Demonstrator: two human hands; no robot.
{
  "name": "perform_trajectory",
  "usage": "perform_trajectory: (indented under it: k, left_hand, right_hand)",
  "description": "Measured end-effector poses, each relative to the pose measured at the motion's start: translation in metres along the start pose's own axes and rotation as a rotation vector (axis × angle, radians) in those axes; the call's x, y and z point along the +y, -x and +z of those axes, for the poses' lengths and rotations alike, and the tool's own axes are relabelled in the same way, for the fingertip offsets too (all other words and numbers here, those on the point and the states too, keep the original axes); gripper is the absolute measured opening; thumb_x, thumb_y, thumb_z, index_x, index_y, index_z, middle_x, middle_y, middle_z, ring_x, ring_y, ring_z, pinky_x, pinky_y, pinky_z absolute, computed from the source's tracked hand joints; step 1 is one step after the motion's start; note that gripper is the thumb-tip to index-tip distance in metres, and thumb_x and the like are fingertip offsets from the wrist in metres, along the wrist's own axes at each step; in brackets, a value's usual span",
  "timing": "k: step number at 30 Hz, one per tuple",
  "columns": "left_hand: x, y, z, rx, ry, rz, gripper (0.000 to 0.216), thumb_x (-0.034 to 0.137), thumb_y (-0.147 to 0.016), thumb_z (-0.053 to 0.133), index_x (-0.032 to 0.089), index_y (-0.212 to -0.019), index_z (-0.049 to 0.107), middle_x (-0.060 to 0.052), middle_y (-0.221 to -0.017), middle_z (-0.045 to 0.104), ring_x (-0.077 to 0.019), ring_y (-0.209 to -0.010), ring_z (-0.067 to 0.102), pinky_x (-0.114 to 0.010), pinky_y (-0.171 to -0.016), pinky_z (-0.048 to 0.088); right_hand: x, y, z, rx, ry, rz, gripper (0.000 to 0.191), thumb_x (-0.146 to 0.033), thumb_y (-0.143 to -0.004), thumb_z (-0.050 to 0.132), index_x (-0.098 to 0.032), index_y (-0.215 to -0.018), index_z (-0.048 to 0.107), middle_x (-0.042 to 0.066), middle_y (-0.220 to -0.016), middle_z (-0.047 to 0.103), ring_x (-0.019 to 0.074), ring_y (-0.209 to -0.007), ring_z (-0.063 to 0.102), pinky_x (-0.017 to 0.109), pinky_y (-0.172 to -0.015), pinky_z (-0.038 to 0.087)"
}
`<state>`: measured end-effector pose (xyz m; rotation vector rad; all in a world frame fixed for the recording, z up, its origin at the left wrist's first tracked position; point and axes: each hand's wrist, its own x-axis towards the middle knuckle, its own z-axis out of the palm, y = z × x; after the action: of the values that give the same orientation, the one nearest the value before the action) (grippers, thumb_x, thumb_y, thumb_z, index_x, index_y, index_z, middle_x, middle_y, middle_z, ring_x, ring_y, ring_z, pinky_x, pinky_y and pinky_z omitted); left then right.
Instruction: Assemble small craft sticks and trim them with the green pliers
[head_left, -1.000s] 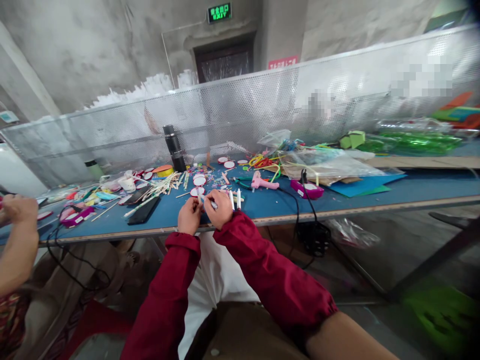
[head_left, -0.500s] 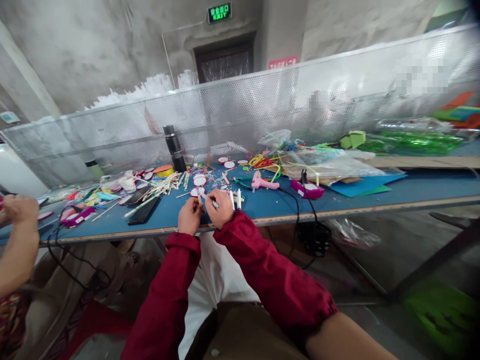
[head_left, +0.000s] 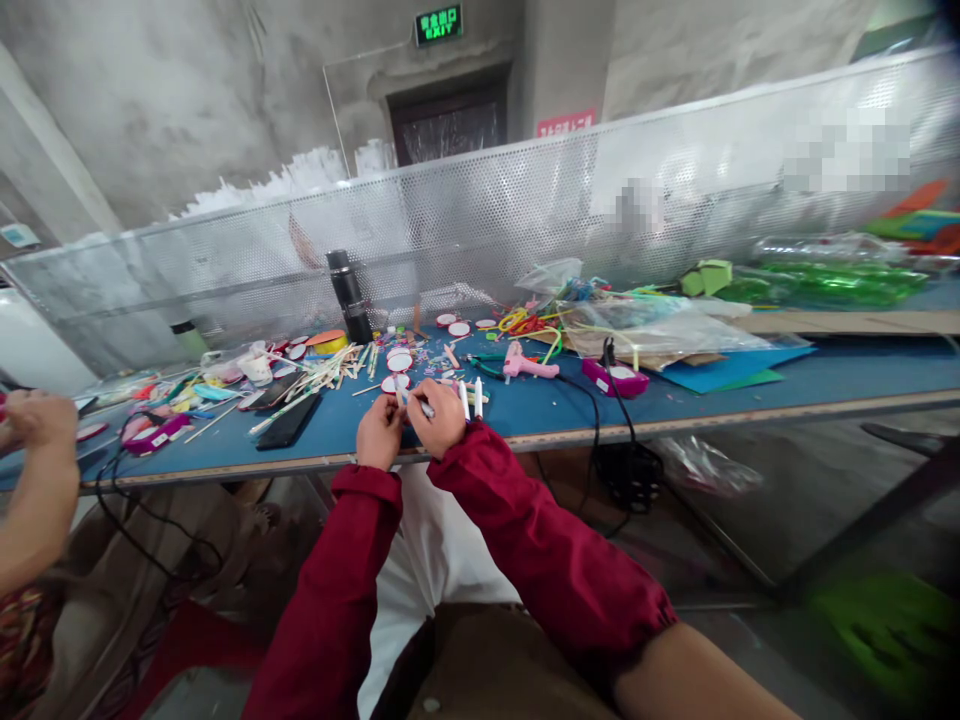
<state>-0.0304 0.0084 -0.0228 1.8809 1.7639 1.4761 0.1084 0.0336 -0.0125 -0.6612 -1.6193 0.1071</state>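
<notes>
At the table's front edge, my left hand [head_left: 379,432] is closed, pinching a small pale wooden stick [head_left: 400,399] between its fingertips. Close against it on the right, my right hand [head_left: 439,416] is wrapped round a pen [head_left: 427,409] that looks like a white marker, its tip by the stick. The fingers hide much of both pieces. Just beyond them lies a white disc with a red rim [head_left: 395,383]. To the right of my right hand are two white markers [head_left: 478,400], side by side. A pink glue gun [head_left: 529,364] rests farther right.
A black phone [head_left: 288,421] and a pile of wooden sticks [head_left: 330,377] lie left. Behind stands a black flask [head_left: 349,300]. Right are a purple round device [head_left: 616,378] with a cable and plastic bags [head_left: 660,325]. Another person's arm [head_left: 41,480] reaches in at far left.
</notes>
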Motion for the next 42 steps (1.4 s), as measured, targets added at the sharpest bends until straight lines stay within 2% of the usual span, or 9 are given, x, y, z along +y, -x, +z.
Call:
perform_trajectory:
  k: [21, 42]
  left_hand:
    - [0.0003, 0.0004, -0.0007, -0.009, 0.005, 0.001, 0.007, 0.027, -0.095, 0.056, 0.022, -0.091, 0.061, 0.0, -0.075, 0.072, -0.0167, -0.067, 0.064, -0.025, -0.065, 0.043]
    - [0.0014, 0.0002, -0.0015, -0.002, -0.023, -0.005, 0.006, 0.024, -0.094, 0.056, 0.022, -0.094, 0.062, 0.0, -0.077, 0.073, -0.0169, -0.068, 0.065, -0.025, -0.064, 0.04]
  right_hand:
    - [-0.003, -0.0016, -0.0027, -0.017, -0.007, 0.007, 0.016, -0.028, -0.097, 0.054, -0.025, -0.082, 0.056, 0.001, -0.077, 0.068, 0.0191, -0.078, 0.062, 0.032, -0.078, 0.044]
    - [-0.0034, -0.0015, -0.0026, -0.04, -0.011, -0.011, 0.016, -0.029, -0.097, 0.054, -0.025, -0.082, 0.057, 0.001, -0.077, 0.068, 0.0194, -0.077, 0.063, 0.033, -0.076, 0.044]
